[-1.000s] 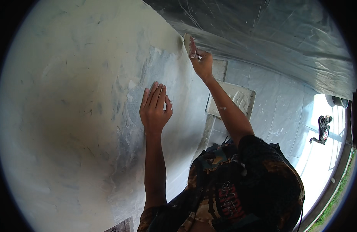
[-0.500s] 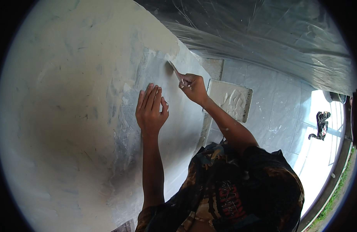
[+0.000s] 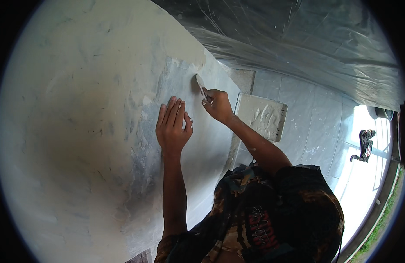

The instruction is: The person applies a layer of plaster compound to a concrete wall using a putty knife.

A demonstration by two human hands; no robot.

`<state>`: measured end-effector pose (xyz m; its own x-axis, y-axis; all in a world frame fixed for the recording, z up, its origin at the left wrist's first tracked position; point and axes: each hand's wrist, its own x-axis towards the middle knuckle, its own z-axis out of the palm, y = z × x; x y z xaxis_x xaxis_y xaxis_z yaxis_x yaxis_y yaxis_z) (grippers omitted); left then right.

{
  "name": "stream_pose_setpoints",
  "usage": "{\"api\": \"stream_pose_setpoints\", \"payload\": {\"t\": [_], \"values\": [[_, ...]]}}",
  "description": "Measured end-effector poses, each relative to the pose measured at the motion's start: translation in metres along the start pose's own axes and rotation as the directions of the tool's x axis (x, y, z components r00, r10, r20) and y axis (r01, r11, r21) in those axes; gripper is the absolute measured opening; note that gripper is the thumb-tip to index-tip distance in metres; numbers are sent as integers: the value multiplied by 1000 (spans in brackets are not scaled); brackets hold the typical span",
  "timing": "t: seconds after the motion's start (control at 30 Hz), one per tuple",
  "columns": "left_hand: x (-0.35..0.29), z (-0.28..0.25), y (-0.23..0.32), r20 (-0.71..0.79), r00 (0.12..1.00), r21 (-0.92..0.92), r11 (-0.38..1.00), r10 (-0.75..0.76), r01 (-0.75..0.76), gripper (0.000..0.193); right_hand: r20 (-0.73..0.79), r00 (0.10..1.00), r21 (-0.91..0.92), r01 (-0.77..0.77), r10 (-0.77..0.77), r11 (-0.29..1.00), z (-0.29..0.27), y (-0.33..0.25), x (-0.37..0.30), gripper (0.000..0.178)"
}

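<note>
While the right hand works, the lines below run from the hands outward

Right hand: the right hand [image 3: 218, 105] is closed around the handle of a putty knife [image 3: 200, 86], whose blade lies tilted against the wall [image 3: 79, 131], at the edge of a grey patch [image 3: 178, 87]

Left hand: the left hand [image 3: 172, 127] is open, fingers together and flat on the wall just beside and below the knife, holding nothing

Wall surface: pale filler covers most of it; the grey patch between the two hands and upward looks thinner or bare, with rough ridges at its border

Step in hand: by my reading, spreading or scraping filler over the grey patch, the flat palm steadying the body

Next move: likely a smooth drag of the blade along the border, which calls for an even tilt and steady pressure so no ridge is left

Tray: a shallow rectangular tray [image 3: 279, 107] of white paste lies on the tiled floor [image 3: 316, 131] behind the right forearm, well apart from the blade

Further out: clear plastic sheeting [image 3: 299, 44] hangs above; a small dark object [image 3: 365, 144] lies on the bright floor at far right

Hard to make out: the knife's handle is hidden in the fist; whether the blade carries paste cannot be told; the dark object is too small to identify; the wall's lower part is cut off by the rim
</note>
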<state>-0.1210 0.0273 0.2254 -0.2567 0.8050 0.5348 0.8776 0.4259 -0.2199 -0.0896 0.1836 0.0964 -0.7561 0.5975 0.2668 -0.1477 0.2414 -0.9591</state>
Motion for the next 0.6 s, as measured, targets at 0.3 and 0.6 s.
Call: {"api": "stream_pose_setpoints", "payload": {"t": [0.3, 0.6], "values": [[6, 2, 6, -14, 1000, -6, 1000, 25, -25, 26, -317, 926, -198, 147, -205, 969, -26, 18, 86, 31], [0, -4, 0, 11, 1000, 26, 1000, 16, -16, 26, -183, 981, 110, 88, -67, 990, -12, 2, 11, 42]]}}
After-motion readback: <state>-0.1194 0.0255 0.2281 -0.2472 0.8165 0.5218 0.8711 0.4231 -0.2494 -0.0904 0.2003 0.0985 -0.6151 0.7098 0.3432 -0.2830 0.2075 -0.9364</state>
